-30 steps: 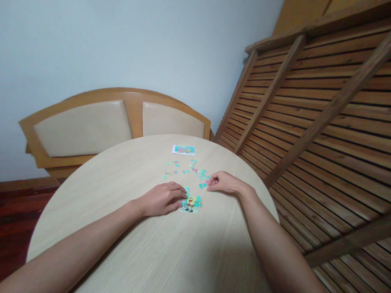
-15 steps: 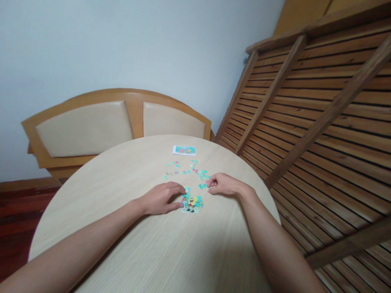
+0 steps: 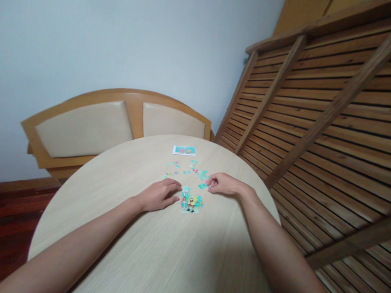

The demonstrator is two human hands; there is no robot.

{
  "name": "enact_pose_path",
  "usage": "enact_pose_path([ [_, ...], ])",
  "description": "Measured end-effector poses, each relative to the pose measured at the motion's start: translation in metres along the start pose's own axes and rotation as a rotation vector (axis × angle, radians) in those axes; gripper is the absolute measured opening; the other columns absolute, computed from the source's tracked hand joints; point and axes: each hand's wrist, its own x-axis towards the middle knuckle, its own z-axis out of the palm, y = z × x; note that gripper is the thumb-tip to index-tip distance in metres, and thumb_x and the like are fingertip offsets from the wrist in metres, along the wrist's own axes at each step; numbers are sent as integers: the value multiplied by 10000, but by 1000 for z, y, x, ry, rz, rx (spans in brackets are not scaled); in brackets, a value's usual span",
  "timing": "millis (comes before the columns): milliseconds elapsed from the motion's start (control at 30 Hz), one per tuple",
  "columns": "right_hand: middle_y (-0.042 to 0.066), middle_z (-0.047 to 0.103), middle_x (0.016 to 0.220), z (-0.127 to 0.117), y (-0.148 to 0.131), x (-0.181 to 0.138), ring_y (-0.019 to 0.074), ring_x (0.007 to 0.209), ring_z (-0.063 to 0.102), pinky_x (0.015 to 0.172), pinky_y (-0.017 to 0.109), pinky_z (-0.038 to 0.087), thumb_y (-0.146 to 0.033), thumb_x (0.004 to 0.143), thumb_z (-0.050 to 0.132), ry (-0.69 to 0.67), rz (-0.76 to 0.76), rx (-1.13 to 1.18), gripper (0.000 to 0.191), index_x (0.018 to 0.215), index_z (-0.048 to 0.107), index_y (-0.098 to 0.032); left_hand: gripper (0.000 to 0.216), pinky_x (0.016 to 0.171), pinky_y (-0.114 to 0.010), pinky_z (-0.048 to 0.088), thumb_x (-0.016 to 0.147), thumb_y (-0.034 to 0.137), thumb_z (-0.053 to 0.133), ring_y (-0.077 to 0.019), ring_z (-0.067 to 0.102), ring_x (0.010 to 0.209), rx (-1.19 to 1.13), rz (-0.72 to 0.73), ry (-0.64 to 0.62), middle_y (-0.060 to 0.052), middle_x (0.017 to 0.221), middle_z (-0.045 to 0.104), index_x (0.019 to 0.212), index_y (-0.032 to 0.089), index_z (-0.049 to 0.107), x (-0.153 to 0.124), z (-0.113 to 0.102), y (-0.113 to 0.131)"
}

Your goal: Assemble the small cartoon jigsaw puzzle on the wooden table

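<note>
A partly joined jigsaw puzzle (image 3: 191,202) lies flat on the round table (image 3: 140,255), with a yellow square cartoon figure and a pale figure at its left. My left hand (image 3: 161,194) rests palm down just left of it, fingers stretched and holding nothing. Beyond the puzzle, on the right, my right hand (image 3: 220,183) has its fingers curled together at the edge of some loose turquoise puzzle pieces (image 3: 203,176). Whatever may be between those fingertips is too small to make out.
A picture card (image 3: 184,151) showing cartoon figures lies at the table's far side. More loose pieces (image 3: 172,164) are scattered at centre left. Behind the table stands a padded headboard (image 3: 83,127); a slatted wooden frame (image 3: 311,125) leans on the right.
My left hand has slid slightly left, off the puzzle's left edge, uncovering the pale figure there. My right hand has stayed almost in place by the loose pieces.
</note>
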Motion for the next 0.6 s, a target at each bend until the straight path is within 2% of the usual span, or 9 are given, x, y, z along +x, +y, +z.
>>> enact_pose_path([
  [167, -7, 648, 704, -2, -5, -2, 125, 618, 543, 574, 237, 393, -249, 657, 676, -5, 10, -33, 212, 836, 698, -139, 316, 1095, -371, 424, 943, 150, 453, -222, 516, 1246, -14, 4, 19, -114, 1290, 587, 1216, 176, 611, 0, 2, -6],
  [367, 1, 660, 734, -1, -3, 0, 131, 639, 566, 577, 235, 400, -234, 685, 681, 8, -15, -32, 215, 878, 687, -139, 326, 1095, -366, 422, 942, 146, 452, -224, 519, 1242, -12, 35, 37, -123, 1290, 585, 1220, 164, 620, 1, 2, -5],
  [433, 18, 676, 765, 2, -3, 4, 144, 672, 591, 608, 244, 423, -259, 740, 668, 71, -58, -64, 215, 920, 685, -143, 332, 1101, -371, 417, 958, 180, 459, -226, 522, 1245, -17, 67, 22, -122, 1301, 585, 1253, 173, 610, 1, 1, -2],
  [500, 52, 703, 851, 9, -4, 11, 171, 766, 622, 700, 272, 454, -290, 803, 645, 205, -105, -167, 222, 969, 692, -149, 348, 1104, -380, 415, 974, 224, 468, -230, 527, 1249, -19, 95, 3, -120, 1321, 581, 1295, 188, 595, 1, 2, 0],
  [600, 108, 702, 1118, 23, -9, 21, 237, 1057, 601, 927, 346, 429, -348, 880, 617, 391, -162, -364, 291, 1097, 694, -170, 359, 1096, -393, 423, 988, 285, 474, -241, 539, 1244, -10, 122, -15, -123, 1338, 579, 1313, 198, 600, 0, 4, 1],
])
